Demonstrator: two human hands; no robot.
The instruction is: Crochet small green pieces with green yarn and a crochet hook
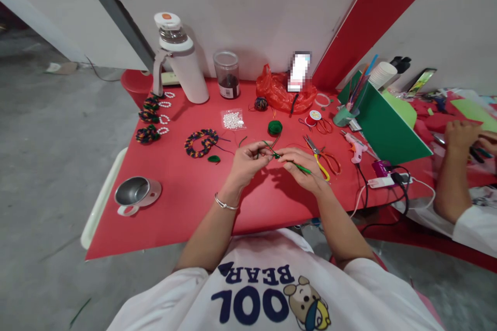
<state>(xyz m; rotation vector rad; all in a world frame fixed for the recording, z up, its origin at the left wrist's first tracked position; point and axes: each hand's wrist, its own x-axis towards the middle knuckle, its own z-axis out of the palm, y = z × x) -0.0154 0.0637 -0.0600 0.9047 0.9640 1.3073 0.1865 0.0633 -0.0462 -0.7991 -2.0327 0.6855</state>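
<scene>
My right hand (301, 165) is closed around a crochet hook (302, 168) with a green handle. Its tip meets a small piece of green yarn work (276, 155), which my left hand (250, 160) pinches. A green strand runs over the left fingers, and yarn leads up to a green yarn ball (275, 128) just beyond the hands. Left of my left hand lie a small green crocheted leaf shape (214, 159) and a multicoloured crocheted ring (201, 143) with loose yarn ends. Pliers or snips with yellow and red handles (323, 158) lie beside my right hand.
A metal cup (137, 194), white bottle (188, 67), clear jar (227, 75) and bead packet (233, 119) stand or lie leftward. A red bag (272, 85) is at the back. Rightward are a pink glue gun (354, 147), power strip (382, 181), green board (388, 124) and another person's hand (462, 134).
</scene>
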